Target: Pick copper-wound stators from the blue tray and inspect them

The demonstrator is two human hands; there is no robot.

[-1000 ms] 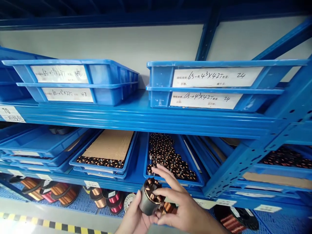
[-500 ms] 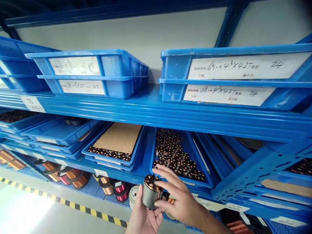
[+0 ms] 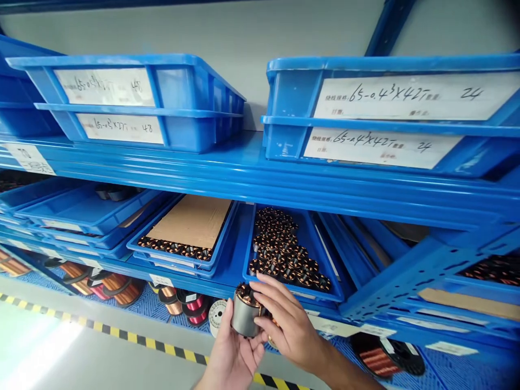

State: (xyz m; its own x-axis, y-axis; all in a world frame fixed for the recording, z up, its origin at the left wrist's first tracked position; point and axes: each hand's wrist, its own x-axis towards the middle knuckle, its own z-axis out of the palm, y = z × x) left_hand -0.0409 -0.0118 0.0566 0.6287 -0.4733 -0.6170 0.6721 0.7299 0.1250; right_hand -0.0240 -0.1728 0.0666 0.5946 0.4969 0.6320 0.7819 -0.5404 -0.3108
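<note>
Left hand (image 3: 233, 355) cups the wound stator (image 3: 245, 311) from below, thumb on its steel wall; right hand (image 3: 286, 322) closes over its top. It is held just in front of the shelf's front edge (image 3: 211, 286). Probably dense, rigid; copper windings look delicate, so grip the smooth wall. Beyond, a blue tray (image 3: 247, 254) holds more.

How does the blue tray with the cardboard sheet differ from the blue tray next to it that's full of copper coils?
The blue plastic tray with the brown cardboard sheet shows only one front row of copper-wound coils, and it sits on another tray. The blue plastic tray of uncovered coils shows coils along its whole length, and lies just behind the hands holding a grey coil-wound cylinder. Both are shallow, blue, and on the middle shelf.
</note>
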